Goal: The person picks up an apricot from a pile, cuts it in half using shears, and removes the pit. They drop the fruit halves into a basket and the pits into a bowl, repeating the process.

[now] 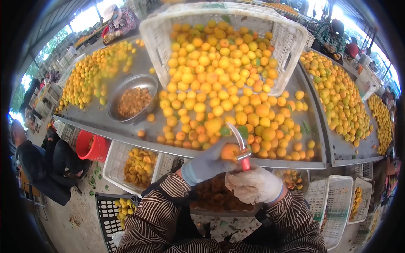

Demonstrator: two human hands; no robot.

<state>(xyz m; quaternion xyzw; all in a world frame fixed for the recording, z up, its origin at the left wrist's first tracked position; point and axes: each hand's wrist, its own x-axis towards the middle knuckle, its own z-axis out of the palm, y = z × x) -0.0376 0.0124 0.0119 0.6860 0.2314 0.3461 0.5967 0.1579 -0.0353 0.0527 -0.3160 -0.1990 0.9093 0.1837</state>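
Note:
My left hand (pixel 206 163), in a grey glove, is closed around an orange-yellow fruit (pixel 230 152) just past the front edge of the metal table (pixel 126 134). My right hand (pixel 256 184), in a whitish glove, grips the red handle of a curved knife (pixel 239 139). Its blade points up and lies beside the fruit. Beyond both hands, many loose fruits (pixel 219 84) spill from a white crate (pixel 291 46) tipped toward me.
A metal bowl (pixel 114 105) of brown pieces stands left on the table. Below are a red bucket (pixel 98 148), a white crate (pixel 110 164) of cut fruit and a black crate (pixel 105 219). People sit at the far left, back left (pixel 120 21) and back right (pixel 333 38).

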